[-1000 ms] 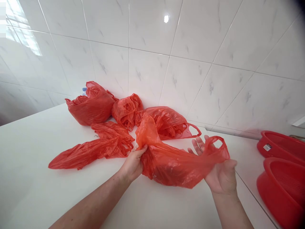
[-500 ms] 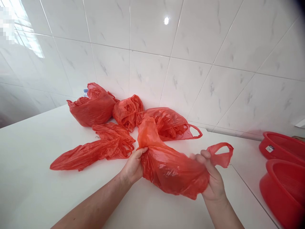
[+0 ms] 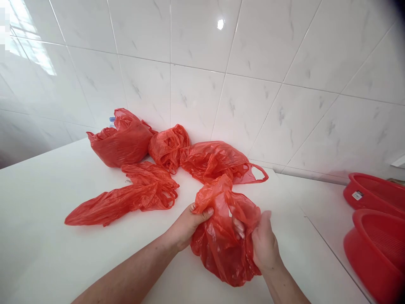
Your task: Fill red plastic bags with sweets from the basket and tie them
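A crumpled red plastic bag hangs bunched between both my hands, just above the white counter. My left hand pinches its left side with the thumb on top. My right hand is closed around its right side, fingers curled into the plastic. Behind it lie several more red plastic bags: a flat one, a full one at the back left, a small bunched one, and one with a loop handle.
Two red plastic basins stand at the right edge of the counter. A white tiled wall closes off the back. A bottle cap peeks out behind the full bag.
My right hand closed on the bag and moved left toward my left hand, gathering the stretched bag into a tight bunch. The bag's handle loop is no longer sticking out at the right.
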{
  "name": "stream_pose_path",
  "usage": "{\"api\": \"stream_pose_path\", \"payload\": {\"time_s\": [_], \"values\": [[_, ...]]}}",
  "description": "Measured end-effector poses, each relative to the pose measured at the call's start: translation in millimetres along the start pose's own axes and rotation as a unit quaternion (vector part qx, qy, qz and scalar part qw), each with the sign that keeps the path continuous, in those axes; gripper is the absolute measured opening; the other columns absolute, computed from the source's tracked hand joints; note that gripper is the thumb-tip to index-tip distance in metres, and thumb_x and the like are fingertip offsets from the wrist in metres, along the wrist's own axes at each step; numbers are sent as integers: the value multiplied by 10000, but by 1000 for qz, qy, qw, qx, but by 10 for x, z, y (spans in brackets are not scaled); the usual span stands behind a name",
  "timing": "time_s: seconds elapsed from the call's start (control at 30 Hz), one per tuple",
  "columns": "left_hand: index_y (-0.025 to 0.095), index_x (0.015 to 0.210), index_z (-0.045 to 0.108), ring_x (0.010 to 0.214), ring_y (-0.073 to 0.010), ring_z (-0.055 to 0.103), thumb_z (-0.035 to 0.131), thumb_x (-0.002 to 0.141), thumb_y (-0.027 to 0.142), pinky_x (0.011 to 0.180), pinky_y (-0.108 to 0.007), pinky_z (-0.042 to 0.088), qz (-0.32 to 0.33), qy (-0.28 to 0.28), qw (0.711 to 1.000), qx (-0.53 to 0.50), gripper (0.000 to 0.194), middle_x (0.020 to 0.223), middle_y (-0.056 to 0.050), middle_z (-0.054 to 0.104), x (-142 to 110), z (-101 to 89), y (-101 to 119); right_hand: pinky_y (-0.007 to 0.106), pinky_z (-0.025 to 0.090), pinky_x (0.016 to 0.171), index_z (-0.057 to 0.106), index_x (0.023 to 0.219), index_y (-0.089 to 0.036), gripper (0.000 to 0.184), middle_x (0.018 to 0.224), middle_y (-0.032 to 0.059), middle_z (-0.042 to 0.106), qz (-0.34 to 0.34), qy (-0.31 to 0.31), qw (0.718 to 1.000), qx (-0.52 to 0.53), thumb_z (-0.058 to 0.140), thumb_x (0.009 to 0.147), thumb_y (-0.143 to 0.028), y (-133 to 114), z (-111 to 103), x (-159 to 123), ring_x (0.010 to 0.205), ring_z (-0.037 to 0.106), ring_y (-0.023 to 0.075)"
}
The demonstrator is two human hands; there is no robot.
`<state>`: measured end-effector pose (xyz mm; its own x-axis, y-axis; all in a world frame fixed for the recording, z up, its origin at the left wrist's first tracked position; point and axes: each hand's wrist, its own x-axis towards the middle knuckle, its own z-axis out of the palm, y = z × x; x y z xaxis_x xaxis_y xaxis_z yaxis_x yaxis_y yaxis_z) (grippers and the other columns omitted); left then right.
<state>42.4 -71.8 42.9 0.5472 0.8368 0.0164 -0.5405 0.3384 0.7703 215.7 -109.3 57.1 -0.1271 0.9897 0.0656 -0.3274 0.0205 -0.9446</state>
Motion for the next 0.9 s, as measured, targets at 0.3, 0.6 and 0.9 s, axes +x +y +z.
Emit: {"api": "stream_pose_path", "payload": {"time_s": [0.3,0.6,0.9], "values": [[143,717,545,585,-136,570,709,706,244,573,-258,450,1,51,999,-4,192,643,-14,606,47,12,-65,258,434,575,508,1234,-285,611,677,-23,567,59,3,997,-52,701,696,-500,-19,119,28,567,511,126],[154,757,548,679,-128,548,655,718,211,636,-249,441,17,35,971,234,128,726,7,597,14,52,-96,236,412,570,618,773,-189,316,616,-24,552,93,-4,993,-78,766,624,-424,54,197,75,570,498,112],[281,1328,423,1240,-273,402,745,668,230,1034,-378,336,271,50,854,442,736,1382,-96,391,-44,8,-121,228,385,525,585,713,-190,234,564,-21,533,129,58,985,-98,585,799,-407,2,128,112,524,478,110]]}}
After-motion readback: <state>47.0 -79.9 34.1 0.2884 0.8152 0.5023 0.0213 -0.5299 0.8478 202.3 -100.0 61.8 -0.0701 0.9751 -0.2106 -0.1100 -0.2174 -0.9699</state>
